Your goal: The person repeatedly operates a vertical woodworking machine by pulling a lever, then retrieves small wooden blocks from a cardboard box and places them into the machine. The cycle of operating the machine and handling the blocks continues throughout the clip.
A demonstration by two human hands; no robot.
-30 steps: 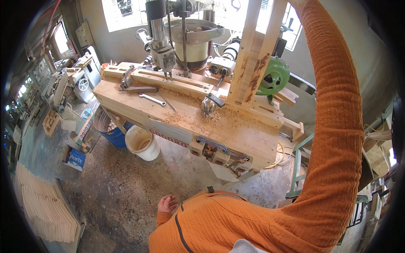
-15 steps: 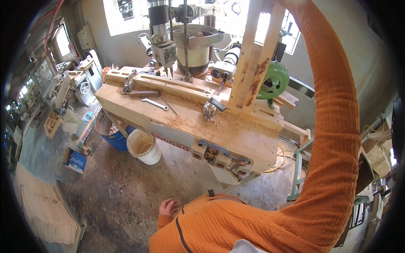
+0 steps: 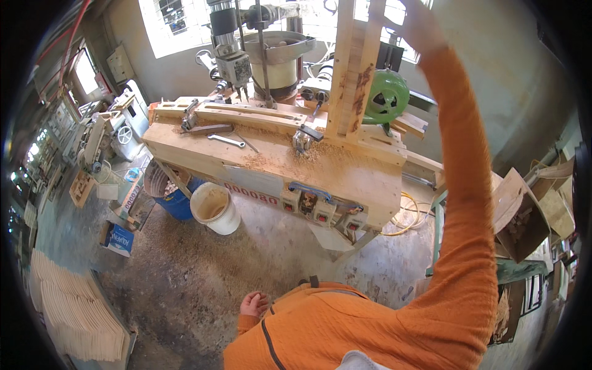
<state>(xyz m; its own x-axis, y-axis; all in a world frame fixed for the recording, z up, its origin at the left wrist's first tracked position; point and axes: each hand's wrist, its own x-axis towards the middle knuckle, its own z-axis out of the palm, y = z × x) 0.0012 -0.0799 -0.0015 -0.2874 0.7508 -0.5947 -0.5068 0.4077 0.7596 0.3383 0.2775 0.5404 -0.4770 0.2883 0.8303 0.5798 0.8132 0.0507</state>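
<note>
My right hand [image 3: 424, 31] is raised high at the upper edge, close to the top of an upright wooden post frame [image 3: 346, 80]. It is smeared by motion, so its fingers cannot be read. Low by my waist hangs my left hand [image 3: 253, 304], fingers curled in and nothing visible in them. In front of me stands a wooden workbench [image 3: 370, 176] carrying a drilling machine [image 3: 235, 68]. On its top lie a wrench [image 3: 226, 140], a thin rod [image 3: 249, 144], a dark bar [image 3: 211, 129] and a metal clamp [image 3: 302, 142] among wood shavings.
Under the bench's left side stand a white bucket [image 3: 216, 209] and a blue drum [image 3: 176, 206]. A green motor housing [image 3: 388, 97] sits behind the post. Stacked wooden strips [image 3: 77, 311] are at lower left; a carton [image 3: 523, 225] is at right. Switches [image 3: 322, 217] line the bench front.
My right arm has swung left and my right hand has come further into view beside the post top. The view has shifted slightly. My left hand stays low with curled fingers.
</note>
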